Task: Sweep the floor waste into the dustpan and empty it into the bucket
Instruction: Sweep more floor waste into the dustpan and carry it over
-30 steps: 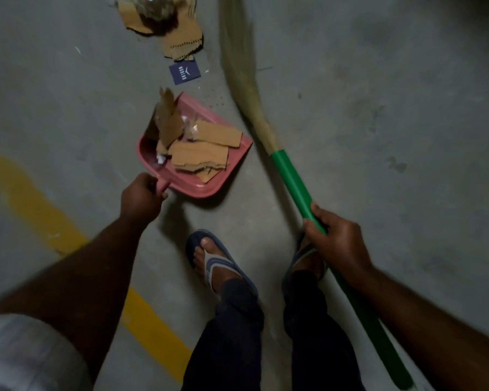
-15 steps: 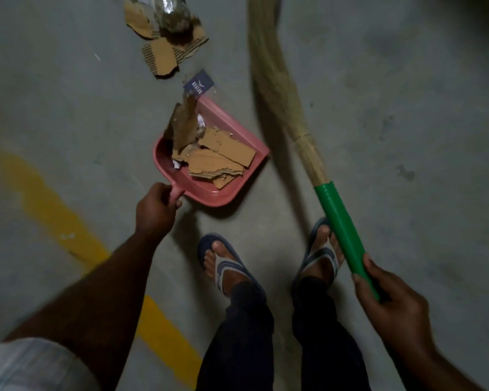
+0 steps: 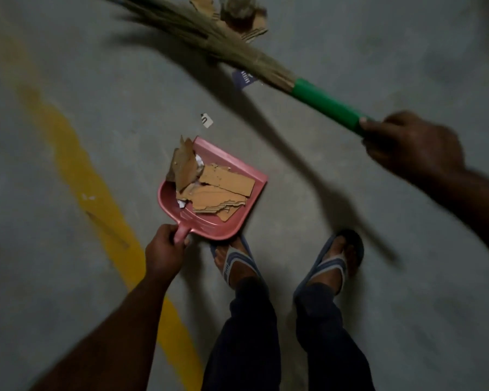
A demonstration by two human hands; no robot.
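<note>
Head view: the left hand [image 3: 167, 249] grips the pink dustpan [image 3: 209, 228] by its handle; the pan sits by the feet [image 3: 237, 263] and is already loaded with cardboard pieces [image 3: 223, 190]. The right hand [image 3: 410, 145] clasps the broom [image 3: 328, 104], its bristles lying across the far scrap pile [image 3: 254, 24]. That pile, a blue card [image 3: 242, 79] and a white scrap [image 3: 206, 120] are left to sweep, and no bucket shows. Half a second earlier the broom pointed straight ahead and the pan touched the card.
</note>
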